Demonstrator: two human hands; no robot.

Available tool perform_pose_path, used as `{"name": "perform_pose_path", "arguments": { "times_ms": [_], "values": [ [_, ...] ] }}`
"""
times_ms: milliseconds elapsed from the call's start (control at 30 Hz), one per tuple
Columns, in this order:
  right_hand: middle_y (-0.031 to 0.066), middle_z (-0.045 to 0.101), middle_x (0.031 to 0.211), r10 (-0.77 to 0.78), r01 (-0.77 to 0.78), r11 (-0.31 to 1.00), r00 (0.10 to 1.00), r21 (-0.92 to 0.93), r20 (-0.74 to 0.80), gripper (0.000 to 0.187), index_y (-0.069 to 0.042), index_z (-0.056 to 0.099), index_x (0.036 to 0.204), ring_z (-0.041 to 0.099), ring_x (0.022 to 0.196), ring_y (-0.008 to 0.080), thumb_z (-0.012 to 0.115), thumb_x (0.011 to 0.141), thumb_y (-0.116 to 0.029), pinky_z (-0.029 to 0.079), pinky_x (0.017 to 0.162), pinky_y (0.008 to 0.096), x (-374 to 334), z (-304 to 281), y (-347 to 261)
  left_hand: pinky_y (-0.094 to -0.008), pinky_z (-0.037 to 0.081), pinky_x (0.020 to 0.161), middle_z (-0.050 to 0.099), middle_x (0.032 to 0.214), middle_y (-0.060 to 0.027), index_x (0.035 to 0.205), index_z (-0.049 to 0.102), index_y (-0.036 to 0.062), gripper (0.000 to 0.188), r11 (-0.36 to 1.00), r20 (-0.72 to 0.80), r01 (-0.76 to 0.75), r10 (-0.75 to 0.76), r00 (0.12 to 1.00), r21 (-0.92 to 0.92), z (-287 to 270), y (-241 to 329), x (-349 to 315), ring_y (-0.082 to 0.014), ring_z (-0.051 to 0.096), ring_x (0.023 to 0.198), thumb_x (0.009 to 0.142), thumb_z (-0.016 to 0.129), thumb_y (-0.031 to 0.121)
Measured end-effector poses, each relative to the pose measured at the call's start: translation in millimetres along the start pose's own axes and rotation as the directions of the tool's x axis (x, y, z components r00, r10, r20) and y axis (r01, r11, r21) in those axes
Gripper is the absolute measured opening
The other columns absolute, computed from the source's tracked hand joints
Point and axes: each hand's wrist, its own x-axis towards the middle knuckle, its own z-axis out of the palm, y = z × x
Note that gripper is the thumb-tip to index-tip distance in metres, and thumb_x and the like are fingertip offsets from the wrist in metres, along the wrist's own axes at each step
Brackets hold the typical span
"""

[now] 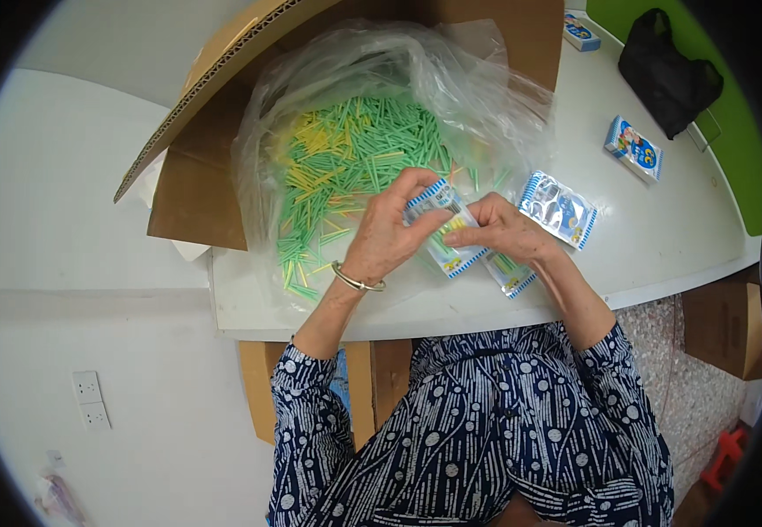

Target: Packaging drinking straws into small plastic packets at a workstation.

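A small clear packet [462, 256] with blue striped ends and yellow-green sticks inside is between my two hands. My left hand [390, 227], with a bangle at the wrist, grips its upper left side, thumb across the front. My right hand [505, 230] is closed at the packet's right side, its thumb pressed toward the front. Under the right hand lies another packet [511, 274] with green sticks showing. Left of and beyond my hands, thin green, yellow and some orange sticks [372, 132] lie heaped in a large clear plastic bag [262, 132].
A cardboard box [201, 198] with raised flaps surrounds the bag. Silver-and-blue packets [559, 211] lie to the right on the white table [662, 237]. Farther right are a small printed box [634, 149], another small box [581, 33] and a black bag [669, 75].
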Motion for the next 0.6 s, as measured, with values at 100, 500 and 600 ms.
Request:
{"name": "perform_pose_path", "arguments": {
  "times_ms": [100, 500, 600],
  "values": [
    [-0.0008, 0.065, 0.075, 0.083, -0.086, 0.993, 0.996, -0.079, -0.045, 0.021, 0.001, 0.069, 0.088, 0.053, 0.066, 0.0019, 0.071, 0.081, -0.019, 0.041, 0.057, 0.0198, -20, -18, 6, -0.0221, 0.046, 0.077, 0.06, 0.098, -0.0049, 0.113, 0.05, 0.0004, 0.038, 0.997, 0.037, 0.007, -0.004, 0.999, -0.074, 24, -5, 8, -0.0093, 0.056, 0.092, 0.08, 0.069, 0.004],
    [0.0148, 0.056, 0.104, -0.562, -0.236, 0.474, 0.66, -0.848, -0.498, 0.034, 0.002, 0.062, 0.099, 0.051, 0.097, 0.0284, 0.072, 0.074, -0.019, 0.043, 0.082, 0.0354, -82, -116, 42, -0.0388, 0.039, 0.089, 0.048, 0.124, -0.0174, 0.119, 0.049, 0.0024, 0.052, 0.926, 0.005, -0.1, 0.106, 0.994, 0.364, 108, -43, 15, -0.0313, 0.048, 0.109, 0.075, 0.072, 0.017],
    [0.0137, 0.056, 0.101, -0.496, -0.242, 0.523, 0.694, -0.817, -0.523, 0.03, 0.001, 0.061, 0.097, 0.049, 0.098, 0.0287, 0.07, 0.077, -0.019, 0.041, 0.084, 0.0351, -77, -124, 56, -0.044, 0.03, 0.096, 0.037, 0.133, -0.0199, 0.121, 0.048, 0.0019, 0.056, 0.833, -0.037, -0.16, 0.212, 0.977, 0.53, 111, -37, 20, -0.0371, 0.037, 0.118, 0.073, 0.072, 0.018]
  ]
}}
